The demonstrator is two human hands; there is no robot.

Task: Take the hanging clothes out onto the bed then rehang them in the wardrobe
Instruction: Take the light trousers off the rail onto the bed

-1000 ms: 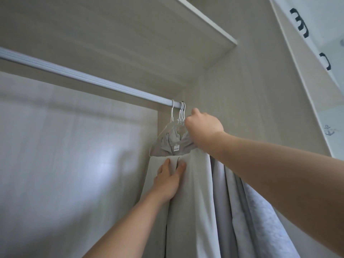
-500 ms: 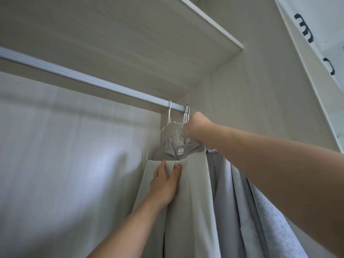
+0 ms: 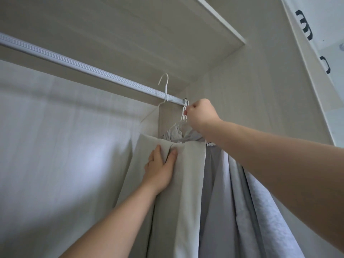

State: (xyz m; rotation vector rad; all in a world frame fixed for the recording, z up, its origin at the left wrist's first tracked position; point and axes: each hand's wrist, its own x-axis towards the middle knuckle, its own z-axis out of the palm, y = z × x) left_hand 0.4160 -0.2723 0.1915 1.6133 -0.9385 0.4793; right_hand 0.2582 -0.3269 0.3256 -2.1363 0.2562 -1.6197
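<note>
Left hand [image 3: 161,168] fingers pinch a fold of the beige cloth [image 3: 189,174]. The right hand [image 3: 202,115] curls, seemingly round the other hooks [image 3: 185,108]. The cloth's hanger [image 3: 164,86] has just lifted off the rail [image 3: 83,66], so it looks ready for the bed.

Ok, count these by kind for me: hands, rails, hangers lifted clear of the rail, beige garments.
Hands: 2, left hand, right hand
Rail: 1
Lifted hanger: 1
Beige garment: 1
Total: 5
</note>
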